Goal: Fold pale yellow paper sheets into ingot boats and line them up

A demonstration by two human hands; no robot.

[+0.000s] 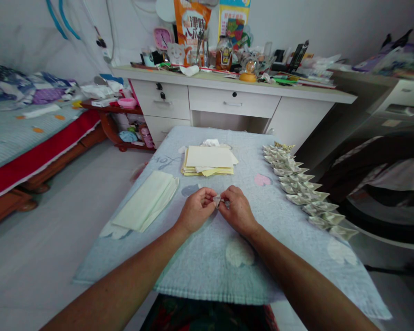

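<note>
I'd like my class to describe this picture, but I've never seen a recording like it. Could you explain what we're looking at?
There is no machine here: a person works with two bare hands. The single picture comes from a camera worn on the head, looking forward and down, so the forearms reach in from the bottom.

The left hand and right hand meet, fingertips holding a small pale piece, apparently paper.

On the blue patterned cloth lie pale green sheets at left, a stack of cream and yellow paper beyond the hands, and folded, boat-like shapes lined up at right.
</note>
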